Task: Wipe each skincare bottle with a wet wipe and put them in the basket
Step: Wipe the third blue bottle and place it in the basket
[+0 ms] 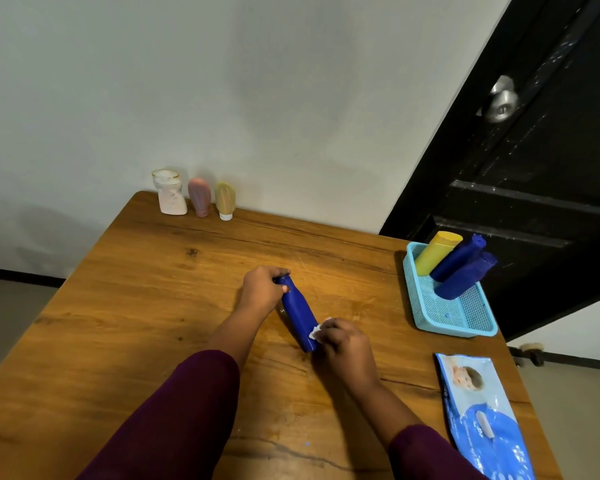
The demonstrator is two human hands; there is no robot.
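Note:
A dark blue bottle point(299, 313) is tilted over the middle of the wooden table point(153, 306). My left hand point(262, 291) grips its cap end. My right hand point(347, 344) holds a white wet wipe point(317, 331) against the bottle's lower end. The light blue basket point(426, 315) at the right edge holds a yellow bottle point(437, 252) and two dark blue bottles point(459, 259) point(465, 277). At the far left corner stand a white bottle point(169, 194), a pink tube point(200, 196) and a yellow-green tube point(225, 199).
A blue pack of wet wipes point(482, 414) lies at the table's near right edge. A black door with a metal knob point(501, 100) stands behind the basket. A grey wall runs along the table's far side.

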